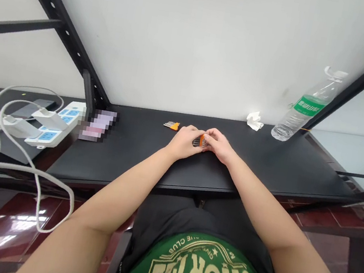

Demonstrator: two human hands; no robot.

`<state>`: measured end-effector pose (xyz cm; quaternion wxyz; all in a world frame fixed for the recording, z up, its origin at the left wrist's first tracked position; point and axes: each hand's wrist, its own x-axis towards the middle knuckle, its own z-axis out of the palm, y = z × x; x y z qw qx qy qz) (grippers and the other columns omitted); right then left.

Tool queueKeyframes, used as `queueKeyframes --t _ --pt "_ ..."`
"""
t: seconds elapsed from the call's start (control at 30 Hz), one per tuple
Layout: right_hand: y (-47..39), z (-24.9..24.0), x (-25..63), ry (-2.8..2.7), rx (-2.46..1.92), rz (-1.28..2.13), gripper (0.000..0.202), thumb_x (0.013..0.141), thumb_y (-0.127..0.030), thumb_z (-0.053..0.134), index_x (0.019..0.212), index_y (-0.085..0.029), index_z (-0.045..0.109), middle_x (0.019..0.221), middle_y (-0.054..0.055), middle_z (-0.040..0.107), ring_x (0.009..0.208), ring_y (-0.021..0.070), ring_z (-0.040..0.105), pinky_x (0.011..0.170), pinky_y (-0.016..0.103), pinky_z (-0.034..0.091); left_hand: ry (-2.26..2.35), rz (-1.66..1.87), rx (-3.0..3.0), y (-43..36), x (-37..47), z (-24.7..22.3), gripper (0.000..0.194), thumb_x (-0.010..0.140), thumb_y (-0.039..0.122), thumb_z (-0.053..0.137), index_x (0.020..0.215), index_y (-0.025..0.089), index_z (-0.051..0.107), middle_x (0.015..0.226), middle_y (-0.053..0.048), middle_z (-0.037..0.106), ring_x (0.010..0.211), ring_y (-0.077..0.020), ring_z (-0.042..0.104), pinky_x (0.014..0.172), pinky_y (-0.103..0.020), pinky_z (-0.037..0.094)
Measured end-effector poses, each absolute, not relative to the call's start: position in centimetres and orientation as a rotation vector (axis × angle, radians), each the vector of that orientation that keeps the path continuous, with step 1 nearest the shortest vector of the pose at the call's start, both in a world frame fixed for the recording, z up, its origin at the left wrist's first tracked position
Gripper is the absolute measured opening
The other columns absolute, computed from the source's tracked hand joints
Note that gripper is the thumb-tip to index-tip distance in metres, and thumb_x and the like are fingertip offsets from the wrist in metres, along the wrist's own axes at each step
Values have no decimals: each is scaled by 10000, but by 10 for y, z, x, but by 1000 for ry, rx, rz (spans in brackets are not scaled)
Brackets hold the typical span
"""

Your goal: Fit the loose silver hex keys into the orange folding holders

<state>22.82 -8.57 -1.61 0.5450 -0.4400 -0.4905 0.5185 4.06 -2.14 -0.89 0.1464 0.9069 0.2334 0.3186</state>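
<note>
Over the middle of the black tabletop (130,155), my two hands meet around an orange holder with several slim metal bits (201,141). My left hand (183,144) is closed about the metal end, its fingers bent around the bits. From the other side, my right hand (219,145) grips the orange part between thumb and fingers. The fingers partly cover the holder, so its full shape is hidden. Just beyond my left hand, a second orange holder with metal bits (171,125) lies flat on the table.
A clear water bottle with a green label (307,106) and a crumpled tissue (255,120) stand at the back right. To the left are a blurred-out flat object (98,125), a white power strip (60,125) with plugged chargers, and loose white cables (39,173). Black frame posts flank the table.
</note>
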Motion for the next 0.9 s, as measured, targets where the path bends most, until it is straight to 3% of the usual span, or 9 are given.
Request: queueKeyframes --t 0.27,0.53,0.9 --pt "-84 -16 228 -1198 -1140 1205 528 754 -710 805 812 -218 624 797 1 676 710 151 651 671 309 583 639 853 2656 -20 41 -8 378 844 345 799 1196 234 714 1108 -47 777 1029 -257 675 936 -402 508" --pt "-86 -16 234 -1374 -1140 937 337 778 -537 819 857 -226 715 820 20 718 727 178 667 692 331 566 751 842 2655 -18 38 -9 333 867 426 776 1140 246 711 1035 -39 781 960 -257 691 883 -389 509" --pt "-88 -15 230 -1382 -1191 861 324 768 -536 824 814 -237 709 760 16 707 681 189 644 708 365 564 742 820 2725 -18 40 -11 305 888 434 750 1122 243 708 995 -47 768 938 -260 687 861 -386 488"
